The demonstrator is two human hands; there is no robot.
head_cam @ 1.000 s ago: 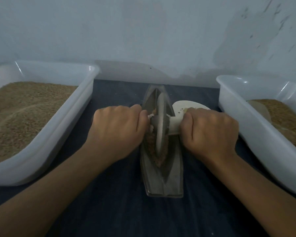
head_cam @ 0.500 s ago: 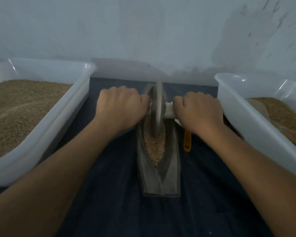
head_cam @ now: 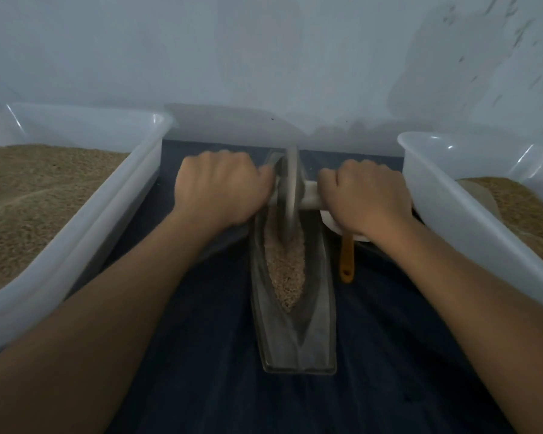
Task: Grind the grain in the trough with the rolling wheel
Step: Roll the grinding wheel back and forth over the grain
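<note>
A narrow boat-shaped metal trough [head_cam: 298, 336] lies lengthwise on the dark cloth, with brown grain [head_cam: 287, 267] in its groove. The grey rolling wheel [head_cam: 290, 189] stands upright at the trough's far end, close to the wall. A pale axle handle [head_cam: 309, 195] runs through the wheel. My left hand [head_cam: 220, 189] grips the handle on the wheel's left side, which the hand hides. My right hand [head_cam: 365, 195] grips the handle on the right side.
A large white tub [head_cam: 85, 233] of brown grain stands on the left, a second white tub [head_cam: 470, 220] with grain on the right. Partly under my right hand lie a white dish [head_cam: 333, 225] and an orange handle [head_cam: 347, 261]. The pale wall rises just behind.
Both hands have pushed the wheel away from me, from the middle of the trough to its far end. The grain in the near part of the groove has come into view.
</note>
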